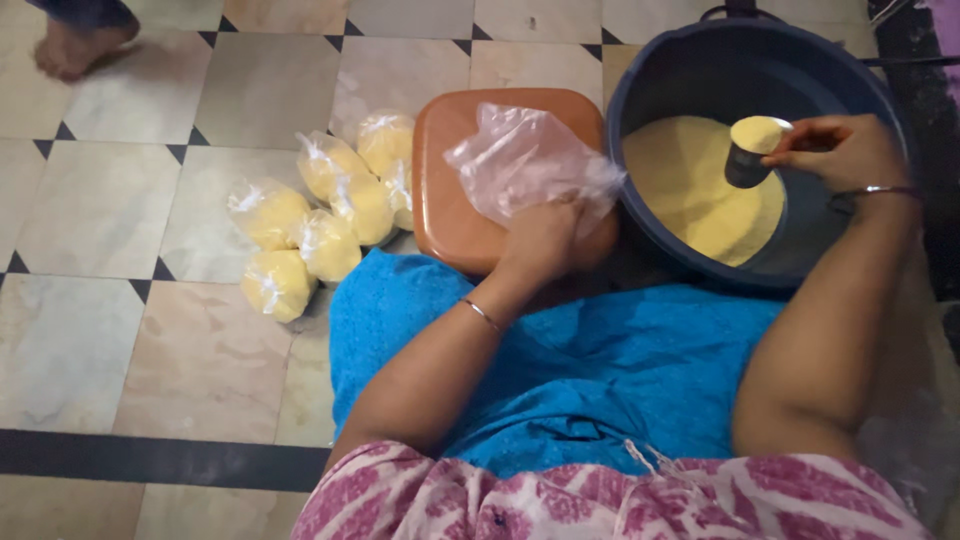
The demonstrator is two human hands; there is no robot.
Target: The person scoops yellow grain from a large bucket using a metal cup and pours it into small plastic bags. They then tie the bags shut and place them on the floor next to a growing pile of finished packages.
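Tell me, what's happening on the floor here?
A person sitting on the tiled floor holds an empty clear plastic bag in the left hand over a brown stool. The right hand lifts a small cup heaped with yellow flour above a dark tub. Filled, tied bags lie beside the stool.

Tied yellow-filled bags (pixel 325 215) on floor

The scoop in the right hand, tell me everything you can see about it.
The scoop is a small dark cylindrical cup, metal by its look, heaped to the brim with fine yellow flour. The right hand grips its side, holding it slightly tilted over the flour inside the dark blue tub. Only the hand touches it; its base is clear of the pile.
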